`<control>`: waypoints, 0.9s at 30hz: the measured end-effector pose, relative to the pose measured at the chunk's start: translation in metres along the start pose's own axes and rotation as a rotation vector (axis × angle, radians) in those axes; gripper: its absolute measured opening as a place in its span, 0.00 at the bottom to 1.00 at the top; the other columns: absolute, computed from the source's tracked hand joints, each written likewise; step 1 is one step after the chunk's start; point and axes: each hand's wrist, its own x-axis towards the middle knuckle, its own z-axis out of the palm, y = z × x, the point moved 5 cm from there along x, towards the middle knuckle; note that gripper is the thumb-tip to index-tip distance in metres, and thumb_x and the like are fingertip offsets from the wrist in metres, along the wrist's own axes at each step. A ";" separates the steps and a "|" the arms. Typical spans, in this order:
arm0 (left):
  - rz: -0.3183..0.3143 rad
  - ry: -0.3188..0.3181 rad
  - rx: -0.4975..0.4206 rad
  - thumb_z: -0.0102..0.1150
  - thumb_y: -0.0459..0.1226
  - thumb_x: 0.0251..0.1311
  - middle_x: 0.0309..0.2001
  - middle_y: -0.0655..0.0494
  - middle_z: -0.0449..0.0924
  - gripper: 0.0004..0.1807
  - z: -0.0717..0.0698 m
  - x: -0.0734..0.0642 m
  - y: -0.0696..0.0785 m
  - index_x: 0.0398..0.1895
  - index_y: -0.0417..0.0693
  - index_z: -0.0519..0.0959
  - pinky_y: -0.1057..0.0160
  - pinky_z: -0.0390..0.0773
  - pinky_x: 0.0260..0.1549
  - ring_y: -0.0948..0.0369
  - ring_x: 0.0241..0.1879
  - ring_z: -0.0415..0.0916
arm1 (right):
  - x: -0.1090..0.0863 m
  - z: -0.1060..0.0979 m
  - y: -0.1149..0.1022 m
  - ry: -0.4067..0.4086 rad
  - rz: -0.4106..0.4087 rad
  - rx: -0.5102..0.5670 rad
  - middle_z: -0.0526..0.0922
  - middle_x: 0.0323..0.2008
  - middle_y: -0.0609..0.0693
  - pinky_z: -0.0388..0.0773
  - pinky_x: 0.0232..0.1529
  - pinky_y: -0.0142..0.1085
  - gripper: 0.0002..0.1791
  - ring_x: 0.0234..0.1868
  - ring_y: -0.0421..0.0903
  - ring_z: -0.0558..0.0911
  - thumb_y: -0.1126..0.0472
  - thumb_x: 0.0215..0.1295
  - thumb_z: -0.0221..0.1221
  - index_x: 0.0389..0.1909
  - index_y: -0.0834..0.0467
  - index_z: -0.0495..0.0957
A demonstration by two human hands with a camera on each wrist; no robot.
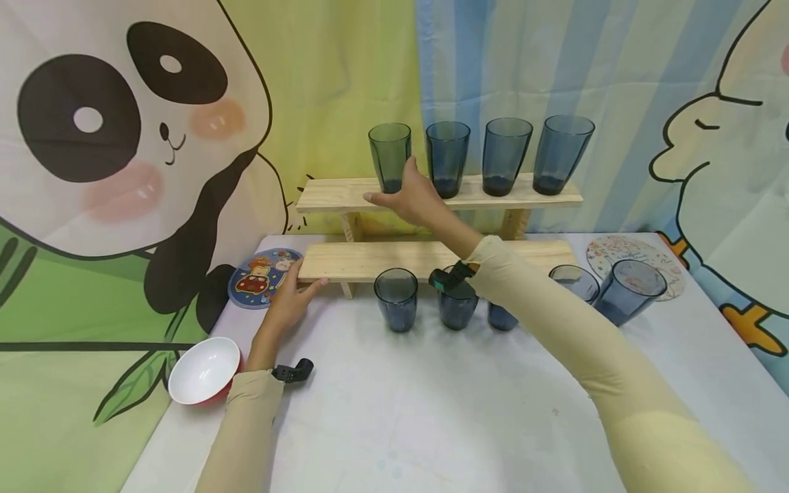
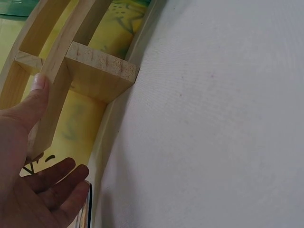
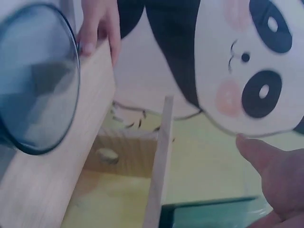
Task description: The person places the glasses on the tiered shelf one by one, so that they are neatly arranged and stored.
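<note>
On the upper board of a two-tier wooden shelf (image 1: 320, 195) stands a row of tall tinted glasses. My right hand (image 1: 416, 198) is at the leftmost, green-looking glass (image 1: 390, 154), its thumb stretched out to the left and its fingers by the glass's right side. In the right wrist view that thumb (image 3: 263, 156) stands away from the glass. My left hand (image 1: 286, 301) holds the left end of the lower board (image 1: 364, 260), thumb (image 2: 38, 95) on the front edge and a fingertip round the end. Its other fingers are loose below.
Several blue glasses (image 1: 396, 301) stand on the white table before the shelf, some partly hidden by my right arm. A white bowl (image 1: 206, 370) sits at the left edge. Round patterned mats lie left (image 1: 255, 281) and right (image 1: 668, 263). Printed curtains hang behind.
</note>
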 end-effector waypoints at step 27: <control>-0.003 -0.005 0.009 0.61 0.59 0.72 0.83 0.35 0.50 0.53 0.000 -0.001 0.002 0.87 0.49 0.44 0.33 0.55 0.77 0.35 0.80 0.54 | -0.218 -0.164 0.251 0.401 0.180 -0.164 0.49 0.82 0.70 0.56 0.72 0.71 0.55 0.80 0.75 0.51 0.35 0.75 0.58 0.85 0.63 0.43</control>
